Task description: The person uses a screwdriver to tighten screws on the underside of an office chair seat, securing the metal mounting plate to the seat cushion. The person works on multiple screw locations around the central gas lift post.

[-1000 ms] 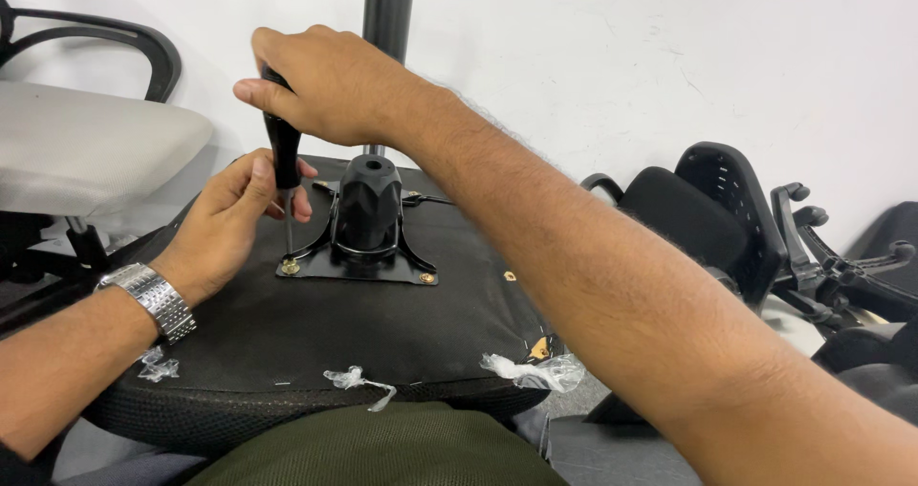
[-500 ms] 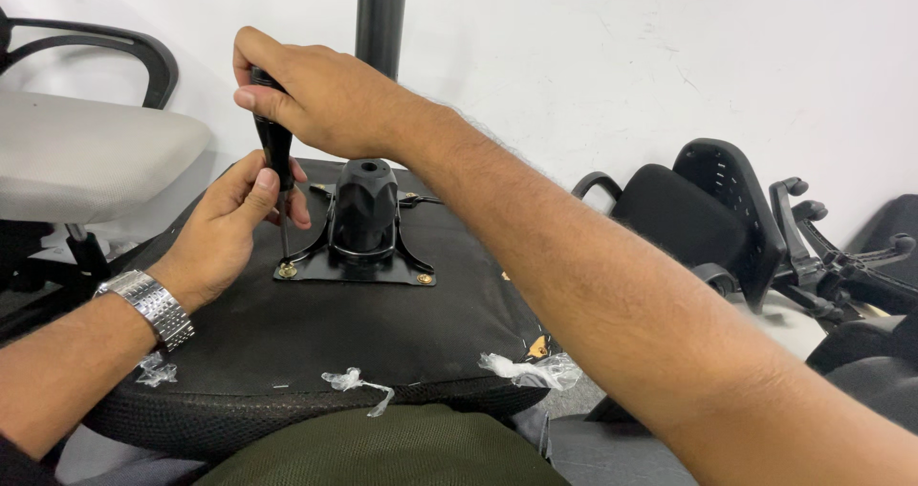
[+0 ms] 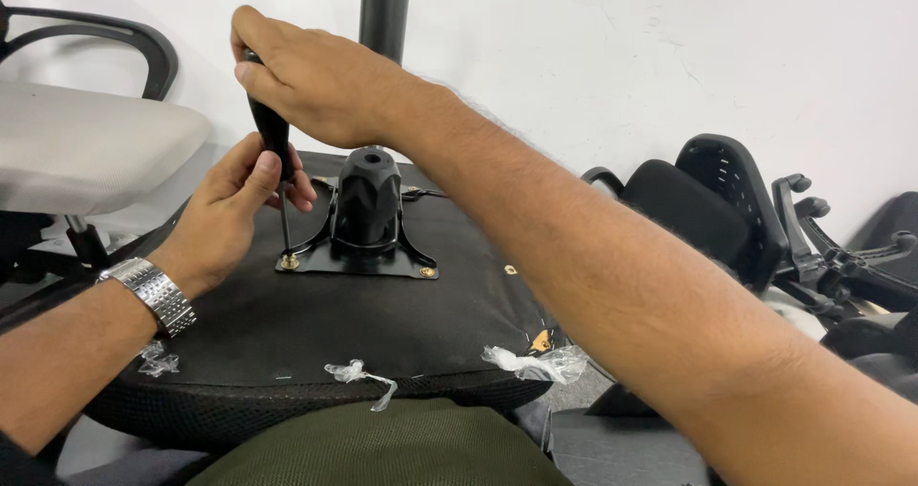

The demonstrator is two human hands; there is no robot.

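My right hand (image 3: 311, 84) is closed around the black handle of a screwdriver (image 3: 273, 146), held upright. My left hand (image 3: 234, 204) pinches the shaft just below the handle, fingers curled around it. The tip sits on a brass screw (image 3: 289, 261) at the near left corner of the black mounting plate (image 3: 359, 261), which lies on the upturned seat underside (image 3: 316, 333) near its far edge. A white chair (image 3: 81, 146) stands to the left.

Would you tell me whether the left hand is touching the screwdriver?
Touching: the head view shows the left hand with fingers curled around the screwdriver below its handle.
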